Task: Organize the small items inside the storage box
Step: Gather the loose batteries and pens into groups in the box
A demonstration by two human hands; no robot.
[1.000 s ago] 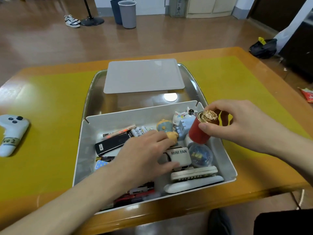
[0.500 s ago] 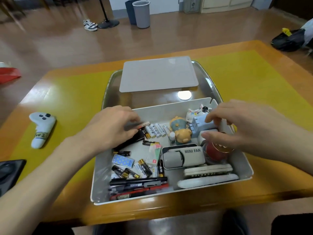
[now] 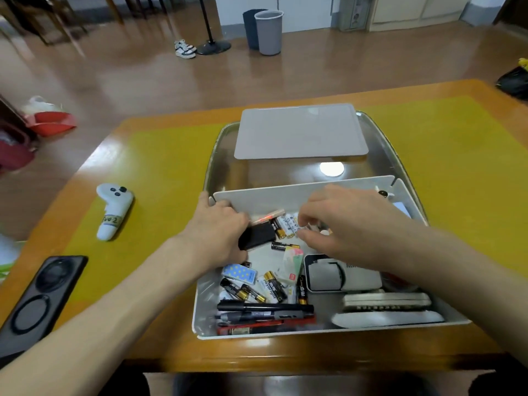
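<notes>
Both hands are inside the storage box on the table. The left hand grips a black flat device at the far left; the right hand, fingers curled, pinches among white batteries. Nearer, one battery pack reads "Heybright".

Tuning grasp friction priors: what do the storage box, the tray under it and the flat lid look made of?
Storage box: matte white plastic by the look, thin walls, no glare. Tray: probably polished metal, mirror-like, reflecting a ceiling light. Lid: likely matte grey plastic with faint sheen, though coated metal can't be excluded.
</notes>
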